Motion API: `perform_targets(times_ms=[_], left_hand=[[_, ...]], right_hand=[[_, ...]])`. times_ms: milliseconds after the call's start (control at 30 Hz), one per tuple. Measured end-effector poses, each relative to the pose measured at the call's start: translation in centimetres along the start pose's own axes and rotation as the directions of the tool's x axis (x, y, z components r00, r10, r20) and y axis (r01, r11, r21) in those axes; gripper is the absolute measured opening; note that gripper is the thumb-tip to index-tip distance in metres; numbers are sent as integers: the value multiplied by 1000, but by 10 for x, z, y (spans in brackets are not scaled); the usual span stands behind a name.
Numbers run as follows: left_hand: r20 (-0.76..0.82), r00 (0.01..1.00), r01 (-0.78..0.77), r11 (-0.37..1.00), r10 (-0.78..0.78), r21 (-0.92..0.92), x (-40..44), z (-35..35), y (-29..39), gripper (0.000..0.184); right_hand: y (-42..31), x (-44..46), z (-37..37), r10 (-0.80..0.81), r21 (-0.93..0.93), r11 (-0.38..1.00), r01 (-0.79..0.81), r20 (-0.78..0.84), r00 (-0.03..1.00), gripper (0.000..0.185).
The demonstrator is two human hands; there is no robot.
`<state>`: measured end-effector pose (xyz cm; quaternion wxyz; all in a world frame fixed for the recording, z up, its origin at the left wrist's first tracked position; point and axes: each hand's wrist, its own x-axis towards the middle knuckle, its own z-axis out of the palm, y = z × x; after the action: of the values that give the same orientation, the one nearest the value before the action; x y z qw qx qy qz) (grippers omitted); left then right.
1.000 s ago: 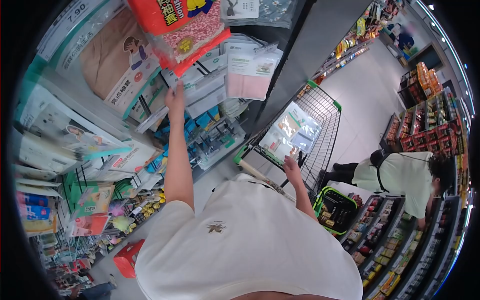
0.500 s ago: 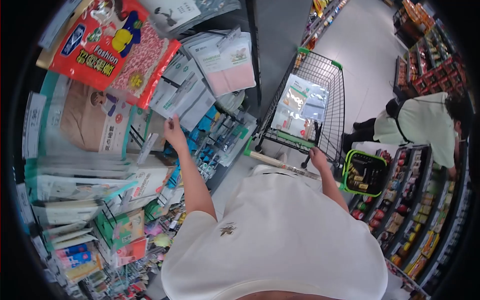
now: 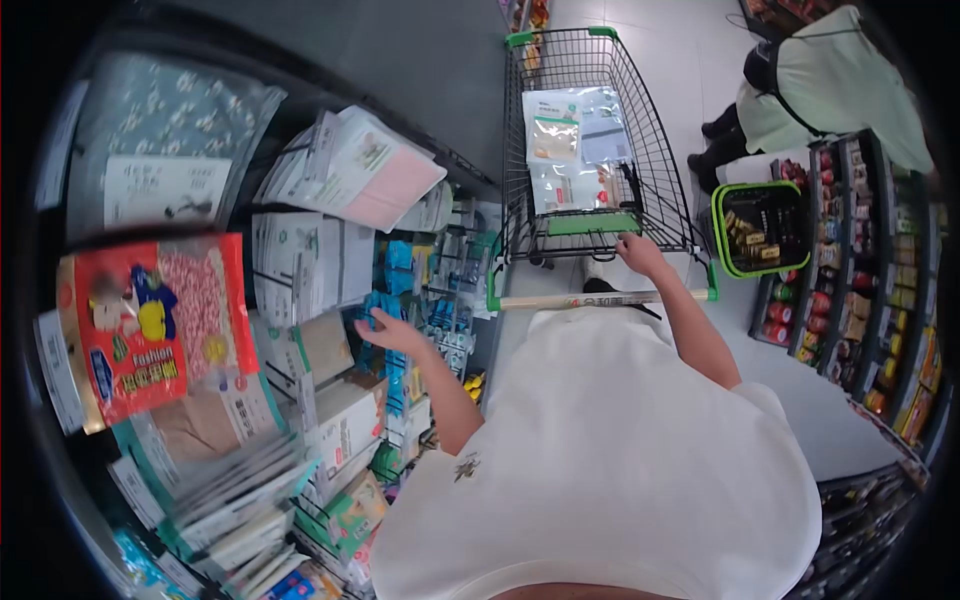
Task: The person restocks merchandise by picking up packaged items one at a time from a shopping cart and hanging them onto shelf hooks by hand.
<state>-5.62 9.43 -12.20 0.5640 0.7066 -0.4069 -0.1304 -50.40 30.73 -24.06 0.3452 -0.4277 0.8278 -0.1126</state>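
My left hand (image 3: 390, 331) is open, fingers spread, beside the shelf rack. It is close to blue hanging packets (image 3: 397, 278) and white hanging packs (image 3: 322, 262); no object shows in it. My right hand (image 3: 640, 255) is curled at the near end of the shopping cart (image 3: 648, 150), its forearm crossing over the cart handle (image 3: 600, 299). Whether its fingers grip anything there is hidden. In the cart lie flat clear-wrapped packages, one with a beige panel (image 3: 556, 140) and one greyish (image 3: 604, 136).
A red "Fashion" package (image 3: 160, 320) and a floral bagged textile (image 3: 175, 130) hang at the left. Right of the cart stands a green-rimmed black basket (image 3: 762, 230) holding small gold items. Another person (image 3: 850, 80) stands beside stocked shelves (image 3: 860, 270).
My view has turned toward the cart. My left hand has drawn away from the white hanging packs, its fingers now spread. My right hand stays at the cart's near end.
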Motion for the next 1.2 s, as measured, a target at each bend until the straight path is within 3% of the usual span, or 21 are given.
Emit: perform_targets(times_ms=[67,100,133,200,233,267,300,367,433,500,533,567,600,633,667,700,767,867,1033,1067,1200], left_hand=[[200,979,36,997,-50,70,-47,16,6,59],[372,928,14,998,-33,55,-65,27,-2,58],[531,847,-2,999,-19,39,-82,38,-16,57],[786,609,-102,972,-107,212,-113,59,-18,59],[849,518,-118,974,-105,192,-127,74,-21,61],[883,439,-269,914,-164,303,-135,82,-25,61],[900,365,-419,822,-237,386,-142,89,-7,61],[900,414,-558,744,-136,368,-149,103,-1,60],[911,354,-454,814,-210,364,-142,120,-12,57],[899,339,-482,770,-276,418,-142,134,-1,49],[890,338,-499,744,-306,445,-142,140,0,48],[879,336,-515,716,-337,471,-141,145,-1,48],[848,333,-467,709,-412,528,-140,152,-2,46],[844,310,-365,765,-438,531,-137,157,-8,42],[838,252,-337,768,-483,544,-132,162,-14,40],[827,195,-307,768,-527,562,-128,167,-13,38],[807,173,-294,753,-565,589,-125,171,-23,33],[778,167,-315,715,-606,625,-124,172,-24,32],[736,226,-328,662,-638,675,-129,180,-16,30],[685,222,-355,597,-694,720,-130,185,-9,30],[729,253,-305,663,-636,684,-133,186,-12,30]], right_hand=[[2,3,0,23,36,999,-24,15,1000,39],[2,4,-2,33,52,998,-35,25,999,40],[0,4,-7,35,77,996,-40,57,998,42],[3,11,-13,49,92,994,-60,116,992,41],[2,15,-19,55,99,993,-70,146,988,42],[1,21,-27,72,124,988,-97,190,979,44],[5,29,-27,59,149,985,-85,173,983,44],[17,48,-26,34,192,980,-61,144,989,45],[26,72,-22,117,220,965,-145,136,984,45],[40,102,-18,199,245,943,-225,128,972,46],[51,125,-9,203,369,898,-239,134,970,42],[62,146,1,265,638,691,-340,214,940,41],[69,165,8,297,820,400,-410,307,904,39],[78,186,14,300,897,59,-437,402,865,37],[90,208,17,246,845,-308,-438,515,821,35],[111,238,37,279,819,-401,-411,537,796,36],[156,294,90,333,753,-566,-335,580,743,38],[162,345,83,528,816,-530,-231,531,662,41],[183,412,88,530,814,-550,-187,513,676,51],[184,421,91,537,812,-559,-169,510,672,52],[181,441,102,605,837,-536,-112,473,640,46]])
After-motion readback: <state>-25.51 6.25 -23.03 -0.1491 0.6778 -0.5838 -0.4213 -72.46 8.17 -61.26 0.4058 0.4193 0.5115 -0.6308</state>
